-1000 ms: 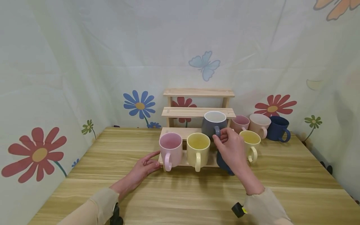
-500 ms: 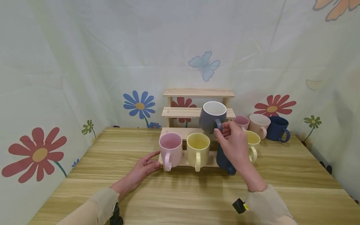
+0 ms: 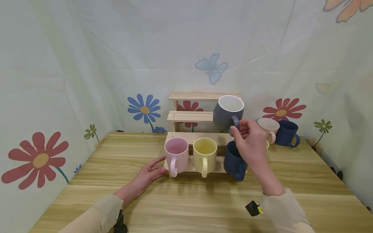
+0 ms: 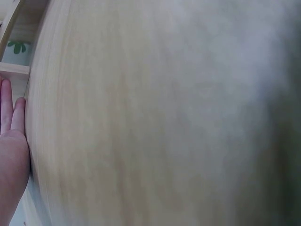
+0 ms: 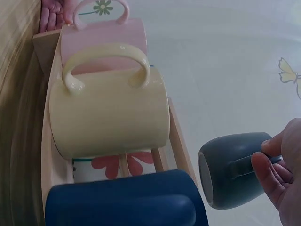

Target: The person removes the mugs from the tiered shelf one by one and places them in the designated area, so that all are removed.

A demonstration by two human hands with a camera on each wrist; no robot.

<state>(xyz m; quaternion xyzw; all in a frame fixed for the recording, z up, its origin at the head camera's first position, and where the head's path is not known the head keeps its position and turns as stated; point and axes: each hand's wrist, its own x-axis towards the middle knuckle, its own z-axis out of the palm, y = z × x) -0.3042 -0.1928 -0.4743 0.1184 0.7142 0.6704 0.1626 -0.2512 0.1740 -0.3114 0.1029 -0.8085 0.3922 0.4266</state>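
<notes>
I can see wrinkled cream cloth sleeves (image 3: 94,214), a rounded black fitting (image 3: 120,224) by the left cuff (image 3: 113,204), and a squarish black block (image 3: 252,208) with yellow tab (image 3: 260,210) by the right cuff (image 3: 274,201).

From the middle mug (image 3: 199,160) on the rack's (image 3: 190,139) lowest tier, find the left mug (image 3: 181,158) at nine o'clock, the right mug (image 3: 231,163) at three, the held mug (image 3: 222,116) at one in the right hand (image 3: 253,142), and the outermost mug (image 3: 283,136) past two on the table (image 3: 102,165).
</notes>
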